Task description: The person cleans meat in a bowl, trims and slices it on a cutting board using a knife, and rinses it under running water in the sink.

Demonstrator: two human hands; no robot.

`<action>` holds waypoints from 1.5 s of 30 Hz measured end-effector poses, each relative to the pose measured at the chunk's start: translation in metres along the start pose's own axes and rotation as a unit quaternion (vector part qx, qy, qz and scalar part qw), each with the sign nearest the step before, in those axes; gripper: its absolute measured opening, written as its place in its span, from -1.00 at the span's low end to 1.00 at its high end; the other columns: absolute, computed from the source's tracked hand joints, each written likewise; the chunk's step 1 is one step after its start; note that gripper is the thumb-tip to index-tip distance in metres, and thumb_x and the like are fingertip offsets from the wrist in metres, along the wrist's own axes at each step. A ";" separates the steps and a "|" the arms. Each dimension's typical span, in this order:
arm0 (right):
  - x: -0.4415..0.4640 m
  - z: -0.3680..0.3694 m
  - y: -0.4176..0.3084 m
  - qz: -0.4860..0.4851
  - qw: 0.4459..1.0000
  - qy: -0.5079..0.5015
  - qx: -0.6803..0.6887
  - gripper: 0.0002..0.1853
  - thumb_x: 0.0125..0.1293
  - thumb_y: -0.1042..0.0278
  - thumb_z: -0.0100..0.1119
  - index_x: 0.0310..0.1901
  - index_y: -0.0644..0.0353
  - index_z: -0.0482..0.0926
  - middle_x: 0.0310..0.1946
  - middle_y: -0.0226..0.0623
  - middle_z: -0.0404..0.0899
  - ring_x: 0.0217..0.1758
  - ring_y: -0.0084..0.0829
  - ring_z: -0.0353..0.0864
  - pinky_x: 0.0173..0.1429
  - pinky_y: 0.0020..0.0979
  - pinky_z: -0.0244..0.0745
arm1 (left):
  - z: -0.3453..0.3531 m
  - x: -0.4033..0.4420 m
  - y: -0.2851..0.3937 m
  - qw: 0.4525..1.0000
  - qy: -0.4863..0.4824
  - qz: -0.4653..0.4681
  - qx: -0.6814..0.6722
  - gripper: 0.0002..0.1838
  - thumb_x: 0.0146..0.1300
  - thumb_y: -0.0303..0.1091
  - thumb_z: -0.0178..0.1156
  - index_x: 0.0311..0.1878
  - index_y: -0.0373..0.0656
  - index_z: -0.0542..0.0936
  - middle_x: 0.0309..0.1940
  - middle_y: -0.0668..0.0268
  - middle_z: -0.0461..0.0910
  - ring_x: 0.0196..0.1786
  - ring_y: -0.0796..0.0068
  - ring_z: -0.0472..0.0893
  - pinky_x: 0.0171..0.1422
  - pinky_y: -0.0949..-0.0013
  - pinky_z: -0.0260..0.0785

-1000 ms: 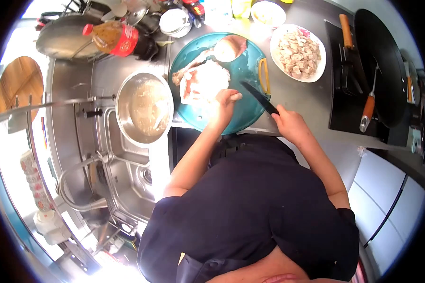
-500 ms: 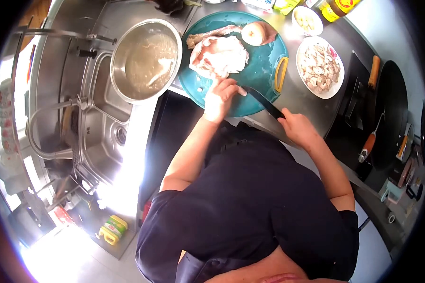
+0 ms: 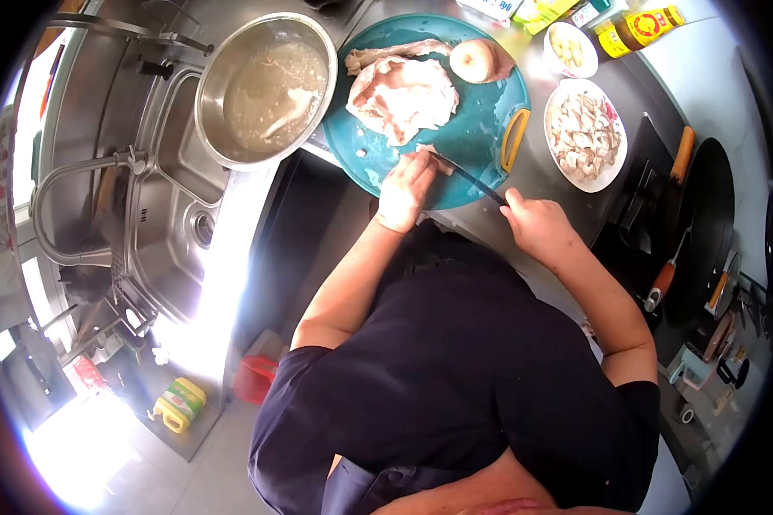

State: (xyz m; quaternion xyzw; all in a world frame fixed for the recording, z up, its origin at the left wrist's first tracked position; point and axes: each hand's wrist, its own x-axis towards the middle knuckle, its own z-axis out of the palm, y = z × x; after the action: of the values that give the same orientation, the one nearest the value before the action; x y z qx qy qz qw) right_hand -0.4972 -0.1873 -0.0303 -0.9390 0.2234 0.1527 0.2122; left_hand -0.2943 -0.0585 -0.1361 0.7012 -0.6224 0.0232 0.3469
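My right hand [image 3: 537,225] is wrapped round the handle of a knife [image 3: 470,178] with a dark blade, whose tip points up and left. At the near edge of the round teal cutting board [image 3: 481,112], my left hand [image 3: 406,190] presses its fingers on a small piece of pale meat [image 3: 442,166], against the blade's tip. Just beyond lies a large pale piece of raw meat [image 3: 404,94]. A long strip of meat [image 3: 399,53] and a rounded chunk [image 3: 475,62] rest at the board's far side.
On the left, a metal bowl [image 3: 266,90] of cloudy water stands beside the sink [image 3: 176,249]. An oval plate of cut meat [image 3: 584,136], a small white bowl [image 3: 569,50] and a yellow-labelled bottle [image 3: 640,32] are right of the board. A black wok [image 3: 704,232] is farther right.
The view has tilted and shifted. My left fingers have closed in beside the knife on the small piece, and the blade's tip now meets it. The knife stays in my right hand.
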 end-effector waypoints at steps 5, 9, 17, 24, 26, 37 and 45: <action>0.007 0.002 -0.005 0.032 0.999 -0.043 -0.008 -0.77 0.40 0.27 -0.02 -0.20 0.30 0.35 -0.58 -0.03 0.56 -0.44 0.02 0.61 -0.31 -0.05 0.49 | 0.001 0.003 0.001 1.000 -0.001 0.007 -0.014 -0.71 -0.06 -0.50 0.16 -0.19 -0.29 0.59 -0.06 0.21 0.54 -0.07 0.27 0.57 -0.05 0.33 0.52; 0.011 0.001 -0.007 0.041 0.998 -0.045 0.016 -0.76 0.40 0.26 -0.02 -0.22 0.31 0.35 -0.57 0.01 0.56 -0.42 0.04 0.61 -0.30 -0.01 0.48 | 0.003 0.004 -0.004 1.000 -0.020 0.016 -0.012 -0.69 -0.07 -0.51 0.17 -0.17 -0.31 0.60 -0.01 0.15 0.55 -0.02 0.23 0.57 -0.01 0.31 0.52; 0.037 0.008 -0.009 0.035 0.997 -0.032 0.068 -0.77 0.41 0.27 -0.04 -0.24 0.31 0.34 -0.55 0.04 0.57 -0.40 0.10 0.60 -0.27 0.01 0.49 | 0.006 0.006 -0.009 0.999 -0.032 0.016 -0.019 -0.70 -0.04 -0.53 0.15 -0.16 -0.28 0.61 -0.04 0.15 0.57 -0.05 0.19 0.59 0.00 0.28 0.51; 0.033 0.023 -0.012 0.050 0.997 -0.019 0.052 -0.78 0.41 0.28 -0.04 -0.22 0.31 0.33 -0.55 0.03 0.59 -0.40 0.09 0.61 -0.27 0.00 0.50 | 0.002 0.011 -0.010 0.999 -0.039 0.027 -0.006 -0.73 -0.02 -0.47 0.15 -0.18 -0.24 0.61 -0.05 0.14 0.56 -0.01 0.20 0.56 0.02 0.27 0.51; 0.025 0.023 -0.011 0.054 0.997 -0.018 0.054 -0.78 0.40 0.29 -0.02 -0.22 0.31 0.32 -0.55 0.03 0.57 -0.40 0.09 0.60 -0.27 0.01 0.49 | 0.006 0.009 -0.007 0.998 -0.039 0.044 -0.013 -0.68 -0.02 -0.48 0.16 -0.13 -0.28 0.61 -0.06 0.15 0.55 0.01 0.19 0.55 0.04 0.26 0.51; 0.018 0.015 -0.010 0.104 0.991 -0.051 0.068 -0.77 0.40 0.28 -0.01 -0.21 0.30 0.33 -0.51 0.05 0.59 -0.35 0.11 0.61 -0.23 0.01 0.50 | 0.010 0.013 -0.004 0.987 -0.081 0.114 -0.075 -0.69 0.07 -0.47 0.17 -0.07 -0.28 0.62 0.00 0.16 0.55 0.15 0.13 0.51 0.25 0.16 0.41; -0.007 0.022 -0.006 0.113 0.992 -0.019 0.052 -0.79 0.40 0.31 -0.05 -0.21 0.31 0.31 -0.57 0.06 0.56 -0.40 0.11 0.60 -0.28 0.02 0.48 | 0.025 0.019 0.006 0.987 -0.062 0.121 -0.085 -0.71 0.03 -0.48 0.19 -0.12 -0.27 0.62 -0.03 0.17 0.56 0.11 0.12 0.55 0.16 0.20 0.47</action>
State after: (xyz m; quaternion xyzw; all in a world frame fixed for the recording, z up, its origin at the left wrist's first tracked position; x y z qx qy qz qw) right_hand -0.5042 -0.1697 -0.0447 -0.8924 0.3316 0.1819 0.2461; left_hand -0.3052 -0.0875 -0.1431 0.5892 -0.7222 -0.0314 0.3609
